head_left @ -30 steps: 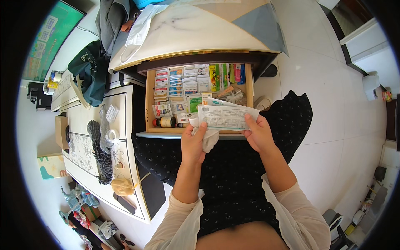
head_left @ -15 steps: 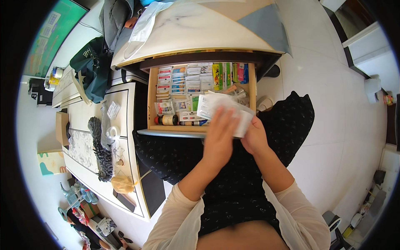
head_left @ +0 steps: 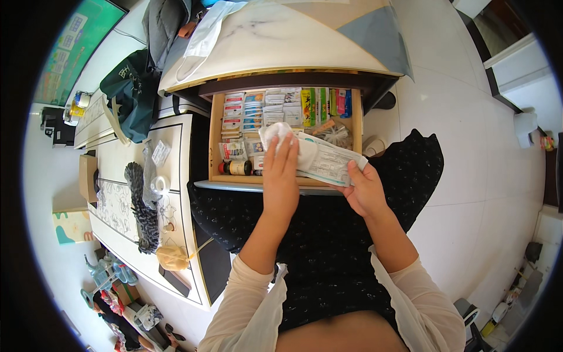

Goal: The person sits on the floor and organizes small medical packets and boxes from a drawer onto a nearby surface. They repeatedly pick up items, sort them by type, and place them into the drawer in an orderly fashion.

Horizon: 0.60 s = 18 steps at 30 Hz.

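Note:
My right hand (head_left: 365,189) pinches the right end of a flat white packet (head_left: 333,162) with printed text and teal edging. Over the packet's left part, my left hand (head_left: 280,173) presses a crumpled white wipe (head_left: 307,154), its fingers laid along it. Both hands are above the front of a pulled-out wooden drawer (head_left: 216,129). Inside it stand rows of small white and blue packets (head_left: 252,111) and green and yellow sachets (head_left: 314,107). A dark bottle (head_left: 237,168) with a red cap lies by the front left corner. Packet and hand hide part of the drawer's front.
The marble-patterned tabletop (head_left: 281,41) is beyond the drawer, with a white face mask (head_left: 211,29) on it. To the left, a white cabinet (head_left: 117,205) bears a grey fluffy duster (head_left: 141,205), a tape roll (head_left: 160,185) and a dark green bag (head_left: 132,102).
My left hand has slid left with the wipe along the packet, whose printed face now shows. My right hand still grips the right end, slightly turned.

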Each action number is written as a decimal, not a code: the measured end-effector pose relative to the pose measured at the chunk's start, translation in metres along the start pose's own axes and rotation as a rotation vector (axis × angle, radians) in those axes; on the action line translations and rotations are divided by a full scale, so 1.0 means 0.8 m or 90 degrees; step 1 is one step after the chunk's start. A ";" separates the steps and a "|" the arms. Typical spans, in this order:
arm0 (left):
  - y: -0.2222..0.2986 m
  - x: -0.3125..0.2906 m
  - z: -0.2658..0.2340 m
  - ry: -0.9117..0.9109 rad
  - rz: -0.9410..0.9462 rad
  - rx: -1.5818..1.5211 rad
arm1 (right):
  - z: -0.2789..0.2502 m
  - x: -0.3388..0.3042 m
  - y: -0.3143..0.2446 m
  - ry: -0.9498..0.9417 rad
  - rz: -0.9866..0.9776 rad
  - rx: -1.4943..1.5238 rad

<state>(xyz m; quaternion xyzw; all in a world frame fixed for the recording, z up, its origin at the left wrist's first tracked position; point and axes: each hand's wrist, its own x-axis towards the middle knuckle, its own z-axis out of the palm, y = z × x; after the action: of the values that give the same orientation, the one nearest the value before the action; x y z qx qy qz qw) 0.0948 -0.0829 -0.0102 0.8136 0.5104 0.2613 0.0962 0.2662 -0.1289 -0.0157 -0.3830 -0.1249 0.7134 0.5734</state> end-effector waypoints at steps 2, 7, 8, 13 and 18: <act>-0.014 0.003 -0.001 0.017 -0.026 0.002 | 0.003 -0.002 -0.006 0.001 0.010 -0.004; -0.039 -0.002 -0.011 0.059 -0.229 -0.300 | -0.001 -0.003 -0.016 0.009 -0.011 -0.023; -0.040 -0.006 -0.014 0.052 -0.329 -0.426 | 0.000 -0.003 -0.018 0.010 -0.027 -0.025; -0.037 -0.022 -0.025 -0.102 -0.617 -0.843 | -0.004 -0.003 -0.020 -0.010 -0.150 -0.184; -0.018 -0.027 -0.025 -0.257 -0.610 -1.144 | 0.003 -0.004 -0.027 -0.215 -0.488 -0.649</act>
<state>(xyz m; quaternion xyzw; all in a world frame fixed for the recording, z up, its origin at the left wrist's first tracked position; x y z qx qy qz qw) 0.0657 -0.0972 -0.0063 0.1823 0.3714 0.3386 0.8450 0.2802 -0.1243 0.0004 -0.4180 -0.6628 0.3602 0.5062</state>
